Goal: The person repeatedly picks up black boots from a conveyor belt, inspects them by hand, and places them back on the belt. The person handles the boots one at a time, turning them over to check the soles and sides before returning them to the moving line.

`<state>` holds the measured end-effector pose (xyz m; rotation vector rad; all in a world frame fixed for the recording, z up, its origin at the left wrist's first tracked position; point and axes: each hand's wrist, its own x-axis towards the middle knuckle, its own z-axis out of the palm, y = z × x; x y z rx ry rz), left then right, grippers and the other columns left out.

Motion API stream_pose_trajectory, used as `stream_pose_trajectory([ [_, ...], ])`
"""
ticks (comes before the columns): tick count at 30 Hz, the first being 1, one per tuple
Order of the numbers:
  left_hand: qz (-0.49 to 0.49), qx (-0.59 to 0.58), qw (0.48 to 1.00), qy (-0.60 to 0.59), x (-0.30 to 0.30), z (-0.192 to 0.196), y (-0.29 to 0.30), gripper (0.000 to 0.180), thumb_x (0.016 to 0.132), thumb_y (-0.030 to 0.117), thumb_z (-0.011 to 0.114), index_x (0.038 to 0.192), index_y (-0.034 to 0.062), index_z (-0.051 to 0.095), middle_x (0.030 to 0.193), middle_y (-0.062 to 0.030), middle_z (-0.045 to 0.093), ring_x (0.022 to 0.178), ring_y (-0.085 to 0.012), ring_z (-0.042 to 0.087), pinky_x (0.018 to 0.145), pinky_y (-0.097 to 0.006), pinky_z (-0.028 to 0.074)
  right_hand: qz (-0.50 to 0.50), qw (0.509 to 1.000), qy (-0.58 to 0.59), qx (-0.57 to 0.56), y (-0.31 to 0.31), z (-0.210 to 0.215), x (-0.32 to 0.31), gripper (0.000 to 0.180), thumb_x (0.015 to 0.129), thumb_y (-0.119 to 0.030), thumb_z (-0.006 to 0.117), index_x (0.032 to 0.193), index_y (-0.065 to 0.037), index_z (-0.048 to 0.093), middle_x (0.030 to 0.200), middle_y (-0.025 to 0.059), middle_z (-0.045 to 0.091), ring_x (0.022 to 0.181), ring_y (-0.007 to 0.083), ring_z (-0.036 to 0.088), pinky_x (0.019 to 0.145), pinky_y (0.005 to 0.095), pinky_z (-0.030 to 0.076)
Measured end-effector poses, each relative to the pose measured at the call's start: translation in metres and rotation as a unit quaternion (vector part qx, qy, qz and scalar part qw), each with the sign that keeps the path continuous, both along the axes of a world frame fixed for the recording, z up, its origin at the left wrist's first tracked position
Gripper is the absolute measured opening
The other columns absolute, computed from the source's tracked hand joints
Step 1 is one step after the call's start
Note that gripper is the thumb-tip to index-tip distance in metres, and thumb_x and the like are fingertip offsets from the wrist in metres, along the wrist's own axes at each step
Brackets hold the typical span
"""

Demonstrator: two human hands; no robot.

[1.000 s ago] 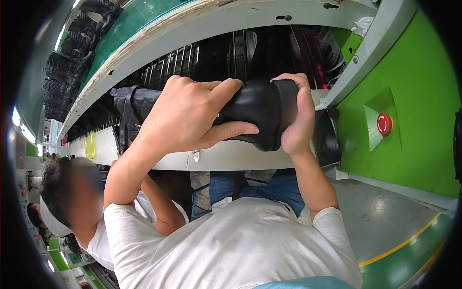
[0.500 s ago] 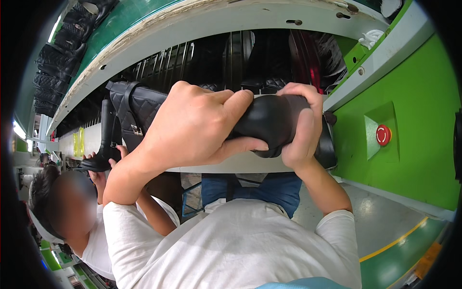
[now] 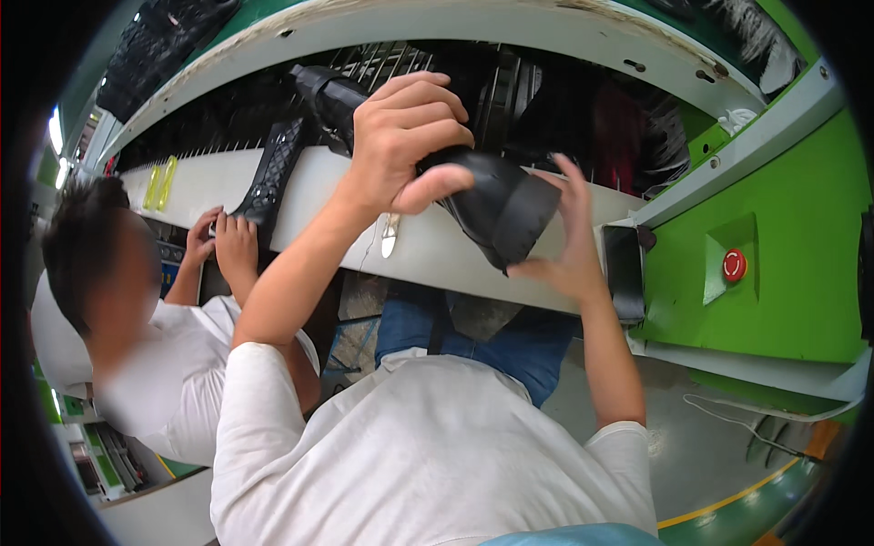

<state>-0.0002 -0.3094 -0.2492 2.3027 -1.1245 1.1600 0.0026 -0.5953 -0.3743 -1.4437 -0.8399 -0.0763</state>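
Note:
A black boot (image 3: 496, 205) is held up over the white bench, its shaft slanting to the far left and its foot end toward the right. My left hand (image 3: 410, 141) is closed around its middle, thumb pressed along the near side. At the foot end my right hand (image 3: 569, 238) is slightly blurred, thumb and fingers spread apart; I cannot tell whether it touches the boot. Below my left wrist, a small silver, flat-bladed object (image 3: 390, 237) lies on the bench.
To the left, a co-worker's hands (image 3: 228, 238) hold a quilted black boot (image 3: 273, 173) on the bench (image 3: 319, 196). Yellow strips (image 3: 162, 182) lie beyond them. A rack of black boots (image 3: 564, 105) runs behind. At right stands a green panel with a red button (image 3: 734, 265).
The boot has swung so its shaft points farther up and away. My right hand has loosened from the foot end and spread its fingers. The co-worker's boot now rests on the bench.

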Motion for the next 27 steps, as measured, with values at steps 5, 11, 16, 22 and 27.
stream_pose_trajectory([
  [5, 0.097, -0.141, 0.985, -0.023, -0.036, -0.041, 0.009, 0.044, 0.111, 0.035, 0.054, 0.094, 0.0057, 0.083, 0.093, -0.0068, 0.080, 0.111, -0.0309, 0.074, 0.122, -0.052, 0.046, 0.057, 0.981, 0.182, -0.018, 0.013, -0.059, -0.001, 0.100, 0.057, -0.020, 0.112, 0.145, -0.002, 0.068, 0.135, 0.0090, 0.074, 0.132, 0.0220, 0.067, 0.118, 0.0402, 0.049],
  [11, 0.138, -0.345, 0.906, 0.205, -0.082, -0.136, -0.003, 0.038, 0.120, 0.019, 0.050, 0.141, 0.0004, 0.076, 0.144, -0.0120, 0.077, 0.150, -0.0353, 0.059, 0.128, -0.048, 0.041, -0.207, 0.943, -0.188, -0.182, -0.028, -0.026, -0.045, 0.089, 0.056, -0.038, 0.114, 0.126, -0.005, 0.070, 0.116, 0.0117, 0.076, 0.108, 0.0289, 0.075, 0.101, 0.0395, 0.059],
  [16, 0.267, -0.216, 0.889, 0.304, -0.105, -0.188, 0.009, 0.046, 0.103, -0.014, 0.059, 0.143, 0.0029, 0.073, 0.160, -0.0134, 0.067, 0.162, -0.0397, 0.049, 0.133, -0.051, 0.039, -0.277, 0.867, -0.297, -0.290, -0.035, -0.024, -0.056, 0.077, 0.056, -0.046, 0.107, 0.117, -0.013, 0.074, 0.106, 0.0060, 0.075, 0.094, 0.0281, 0.072, 0.082, 0.0430, 0.054],
  [22, 0.296, -0.112, 0.895, 0.315, -0.121, -0.191, 0.059, 0.048, 0.094, -0.016, 0.061, 0.135, 0.0047, 0.077, 0.152, -0.0137, 0.073, 0.159, -0.0391, 0.053, 0.136, -0.058, 0.034, -0.234, 0.874, -0.295, -0.305, -0.021, -0.023, -0.053, 0.077, 0.055, -0.046, 0.106, 0.117, -0.014, 0.075, 0.107, 0.0048, 0.072, 0.096, 0.0276, 0.070, 0.083, 0.0426, 0.053],
  [27, 0.107, -0.268, 0.892, 0.348, -0.136, -0.147, 0.044, 0.048, 0.092, 0.012, 0.085, 0.138, 0.0023, 0.077, 0.153, -0.0129, 0.074, 0.159, -0.0372, 0.054, 0.134, -0.057, 0.037, -0.195, 0.892, -0.305, -0.271, 0.003, -0.030, -0.053, 0.072, 0.058, -0.042, 0.105, 0.120, -0.018, 0.077, 0.112, 0.0042, 0.070, 0.102, 0.0303, 0.067, 0.086, 0.0438, 0.053],
])
